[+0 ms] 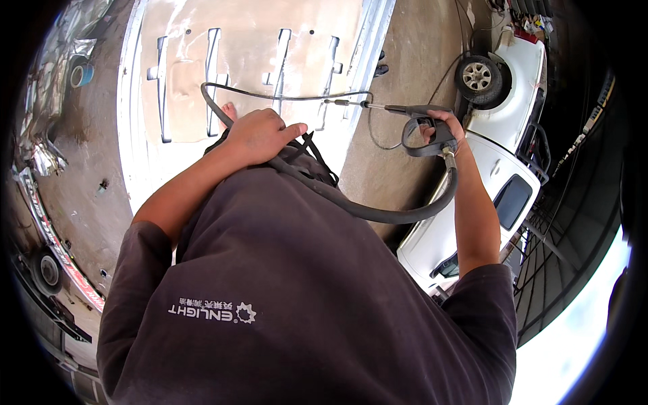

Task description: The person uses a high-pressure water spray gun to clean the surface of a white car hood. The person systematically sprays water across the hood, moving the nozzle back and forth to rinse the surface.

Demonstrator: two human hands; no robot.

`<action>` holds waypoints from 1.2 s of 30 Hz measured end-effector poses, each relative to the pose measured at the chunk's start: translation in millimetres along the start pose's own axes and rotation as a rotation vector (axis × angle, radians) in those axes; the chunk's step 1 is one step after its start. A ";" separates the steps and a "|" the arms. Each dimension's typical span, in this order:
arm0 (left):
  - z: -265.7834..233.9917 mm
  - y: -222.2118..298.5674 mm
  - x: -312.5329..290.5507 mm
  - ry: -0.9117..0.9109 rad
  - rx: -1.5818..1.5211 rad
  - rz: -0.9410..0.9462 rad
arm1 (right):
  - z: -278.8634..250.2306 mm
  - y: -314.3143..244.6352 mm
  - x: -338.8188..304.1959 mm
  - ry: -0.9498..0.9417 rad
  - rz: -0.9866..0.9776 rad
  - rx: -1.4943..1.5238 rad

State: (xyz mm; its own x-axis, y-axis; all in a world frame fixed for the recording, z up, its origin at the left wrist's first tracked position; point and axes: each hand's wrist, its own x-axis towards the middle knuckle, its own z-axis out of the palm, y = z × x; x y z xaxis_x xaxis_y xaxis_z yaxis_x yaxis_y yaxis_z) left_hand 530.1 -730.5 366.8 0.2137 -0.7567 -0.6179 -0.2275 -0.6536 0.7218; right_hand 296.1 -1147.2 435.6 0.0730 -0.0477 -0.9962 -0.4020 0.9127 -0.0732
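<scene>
**Spray gun aimed, hose gathered clear**

Right hand clenched around the dark pistol-grip spray gun with its thin metal lance, held out level so the lance points across the pale flat panel with raised ribs below. Left hand closed over the thick black rubber hose, gathering a loop above that panel, probably to keep slack off it. White car parked just right of the panel

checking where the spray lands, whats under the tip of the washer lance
Under the lance lies the big pale panel with raised ribs, on wet concrete. The right hand holds the spray gun; the left hand grips the hose. The shirt hides the panel's near end.
</scene>
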 end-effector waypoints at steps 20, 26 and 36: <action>-63.0 -14.1 -15.6 0.210 -0.079 -0.138 | 138.4 -100.1 -35.7 -0.150 -0.384 -0.198; -60.8 -8.6 -6.0 0.276 -0.127 -0.052 | 140.5 -113.0 -25.0 -0.105 -0.263 -0.176; -99.5 10.4 35.9 0.292 -0.178 -0.180 | 169.9 -196.9 -2.0 -0.303 -0.372 -0.209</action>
State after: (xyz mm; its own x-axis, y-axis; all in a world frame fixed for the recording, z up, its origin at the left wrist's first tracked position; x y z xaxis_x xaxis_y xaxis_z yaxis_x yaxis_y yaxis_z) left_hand 630.0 -763.1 383.1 0.5027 -0.5773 -0.6434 0.0014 -0.7438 0.6684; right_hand 530.2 -1257.9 460.0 0.4937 -0.2053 -0.8451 -0.4699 0.7547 -0.4579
